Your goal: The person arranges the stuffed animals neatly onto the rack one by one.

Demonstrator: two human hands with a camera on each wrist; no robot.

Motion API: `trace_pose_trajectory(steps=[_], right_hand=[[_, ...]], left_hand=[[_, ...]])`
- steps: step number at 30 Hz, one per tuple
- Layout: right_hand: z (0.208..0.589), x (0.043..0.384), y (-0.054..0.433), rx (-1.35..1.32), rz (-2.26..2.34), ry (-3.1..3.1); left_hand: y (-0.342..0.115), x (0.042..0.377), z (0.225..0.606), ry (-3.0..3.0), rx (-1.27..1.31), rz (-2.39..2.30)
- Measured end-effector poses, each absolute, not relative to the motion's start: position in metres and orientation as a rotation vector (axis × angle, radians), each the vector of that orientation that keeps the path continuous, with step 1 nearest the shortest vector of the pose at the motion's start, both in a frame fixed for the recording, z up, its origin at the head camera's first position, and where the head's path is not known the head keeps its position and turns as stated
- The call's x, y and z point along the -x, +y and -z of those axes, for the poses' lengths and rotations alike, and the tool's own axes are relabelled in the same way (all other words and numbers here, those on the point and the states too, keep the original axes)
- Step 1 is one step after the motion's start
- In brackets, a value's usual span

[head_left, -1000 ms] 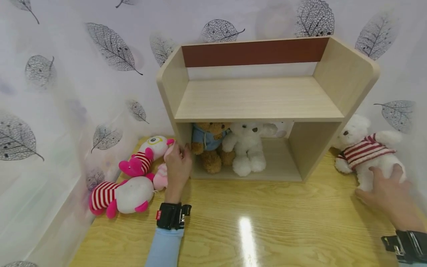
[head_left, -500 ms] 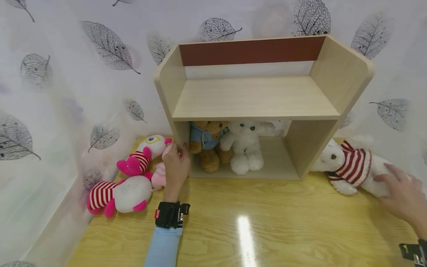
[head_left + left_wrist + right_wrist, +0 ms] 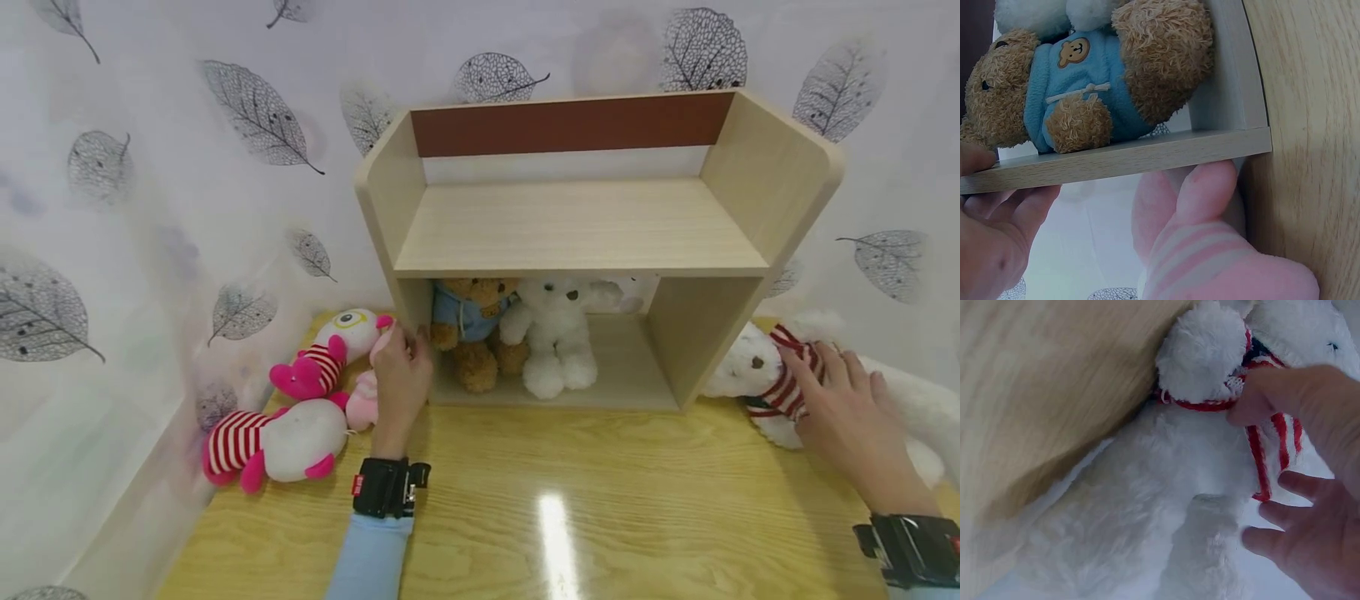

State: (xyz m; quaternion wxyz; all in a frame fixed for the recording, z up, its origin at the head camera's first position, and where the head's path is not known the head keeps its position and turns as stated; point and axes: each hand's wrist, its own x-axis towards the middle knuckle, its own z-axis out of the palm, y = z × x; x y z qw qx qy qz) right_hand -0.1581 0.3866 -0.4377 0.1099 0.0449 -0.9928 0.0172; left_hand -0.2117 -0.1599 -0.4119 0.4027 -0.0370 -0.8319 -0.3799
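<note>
My left hand (image 3: 402, 375) grips the left side panel (image 3: 1141, 157) of the wooden shelf unit (image 3: 581, 225), thumb inside and fingers outside. Inside the lower compartment sit a brown teddy bear (image 3: 468, 321) in a blue hoodie and a white plush bear (image 3: 558, 342). At the right, my right hand (image 3: 855, 425) lies over a white teddy bear (image 3: 1141, 469) in a red-striped sweater (image 3: 1280, 444). Its thumb touches the sweater; the other fingers are spread apart across it. The bear lies on its side, its head by the shelf's right panel.
Left of the shelf, pink-and-white plush toys (image 3: 300, 437) with striped clothes lie on the wooden table (image 3: 487, 500). A pink plush (image 3: 1210, 250) is right beside the side panel. The leaf-patterned wall (image 3: 150, 208) rises behind and to the left.
The white teddy bear has tipped over and shifted towards the shelf, its legs swinging right. My right hand has moved from its lower body up to its sweater. The left hand stays put.
</note>
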Motion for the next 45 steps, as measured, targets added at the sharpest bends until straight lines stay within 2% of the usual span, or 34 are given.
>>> trace_pose_trajectory(steps=[22, 29, 45], right_hand=[[0.437, 0.182, 0.397, -0.137, 0.086, -3.028], [0.446, 0.192, 0.400, -0.235, 0.005, -2.950], [0.446, 0.198, 0.403, -0.231, -0.029, -2.933]], left_hand=[[-0.157, 0.210, 0.410, -2.126, 0.082, 0.998], [-0.158, 0.209, 0.408, -2.141, 0.063, 1.011], [-0.159, 0.211, 0.411, -2.108, 0.091, 1.002]])
